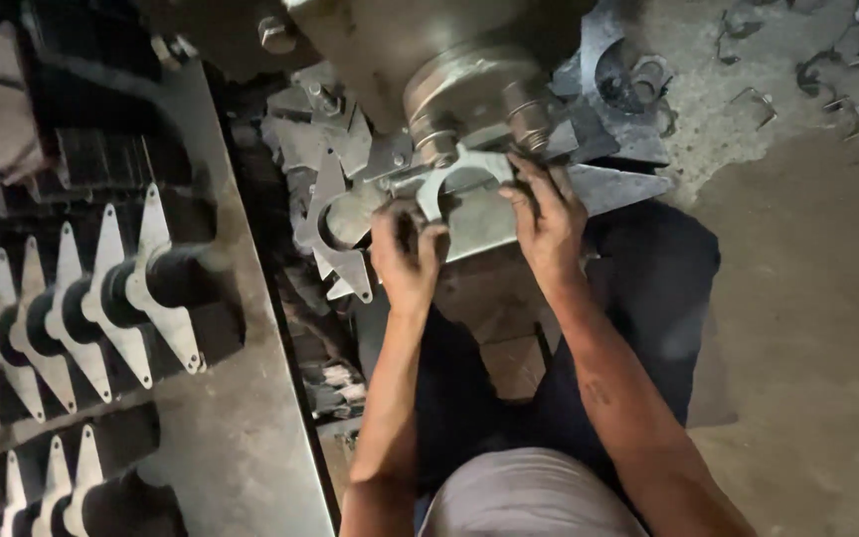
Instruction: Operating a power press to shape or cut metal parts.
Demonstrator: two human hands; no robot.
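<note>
Both my hands work at a press machine (449, 60). My left hand (405, 254) grips the lower left end of a flat grey metal plate (464, 169) with a curved cut-out. My right hand (547, 219) holds the same plate at its right side, fingers resting on its top edge. The plate lies on the machine bed (489, 224), right under two round steel punches (479, 129). A ring-shaped, pointed metal blank (335, 224) lies just left of my left hand.
Rows of pointed flat plates (72, 298) hang on dark bars on a metal table at the left. More cut blanks are piled behind the machine (320, 139). Scrap metal pieces (827, 80) lie scattered on the concrete floor at the upper right.
</note>
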